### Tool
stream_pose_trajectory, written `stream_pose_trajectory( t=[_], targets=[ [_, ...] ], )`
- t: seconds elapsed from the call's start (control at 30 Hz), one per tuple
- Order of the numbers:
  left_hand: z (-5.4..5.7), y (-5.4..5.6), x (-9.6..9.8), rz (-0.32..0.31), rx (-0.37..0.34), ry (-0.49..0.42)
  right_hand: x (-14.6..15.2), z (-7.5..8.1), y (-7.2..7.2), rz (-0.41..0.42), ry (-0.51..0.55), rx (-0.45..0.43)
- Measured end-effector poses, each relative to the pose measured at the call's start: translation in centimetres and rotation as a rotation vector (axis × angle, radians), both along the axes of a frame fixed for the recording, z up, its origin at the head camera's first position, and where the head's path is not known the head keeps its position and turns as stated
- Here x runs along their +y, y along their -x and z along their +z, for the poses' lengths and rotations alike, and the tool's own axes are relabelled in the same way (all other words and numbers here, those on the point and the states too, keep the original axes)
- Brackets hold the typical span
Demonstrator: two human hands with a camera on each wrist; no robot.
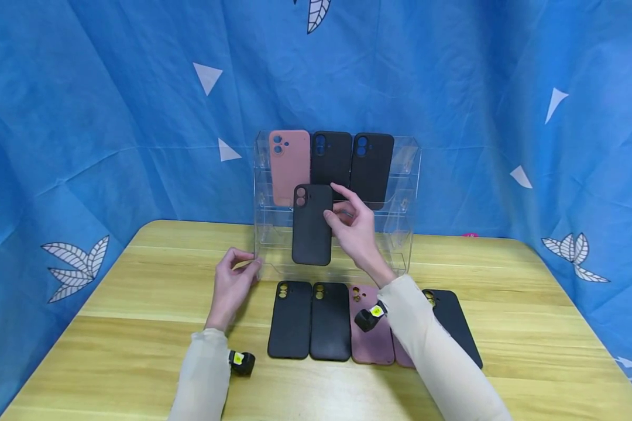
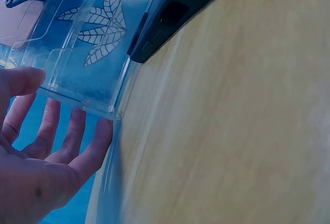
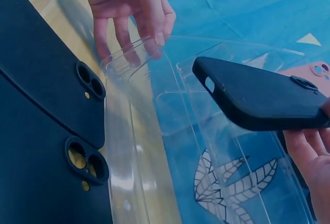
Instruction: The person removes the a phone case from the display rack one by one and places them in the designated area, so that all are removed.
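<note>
My right hand (image 1: 357, 231) pinches a black phone case (image 1: 312, 234) by its right edge. The case is upright, camera cutout at top left, in front of the stand's lower tiers. A clear tiered display stand (image 1: 279, 254) stands on the table, and my left hand (image 1: 233, 286) grips its lower left side, thumb in front and fingers round the side edge (image 2: 49, 126). In the stand's top tier are a pink phone case (image 1: 289, 169) and two black ones (image 1: 333, 152) (image 1: 374, 169), side by side. The right wrist view shows the held case (image 3: 263, 95) tilted above the clear plastic.
A row of phone cases lies before the stand: two black ones (image 1: 289, 324) (image 1: 330, 324), a pink one (image 1: 371, 345), another pink one mostly hidden by my right sleeve (image 1: 432, 351), and a black one (image 1: 458, 327). A blue patterned curtain (image 1: 137, 117) hangs behind the wooden table (image 1: 153, 280).
</note>
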State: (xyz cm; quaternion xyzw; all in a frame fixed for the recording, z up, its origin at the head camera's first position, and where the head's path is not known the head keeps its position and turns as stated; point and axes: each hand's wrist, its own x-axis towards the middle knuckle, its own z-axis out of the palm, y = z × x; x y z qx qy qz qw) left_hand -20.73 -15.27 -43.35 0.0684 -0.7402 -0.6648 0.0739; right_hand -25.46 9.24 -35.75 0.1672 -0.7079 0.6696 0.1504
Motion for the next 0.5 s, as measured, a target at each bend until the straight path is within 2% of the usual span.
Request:
stream_pose_trajectory(
  t=[0.5],
  targets=[
    [-0.2, 0.1, 0.0, 0.001, 0.006, -0.004, 1.4, -0.3, -1.1, -0.020, -0.035, -0.003]
  ],
)
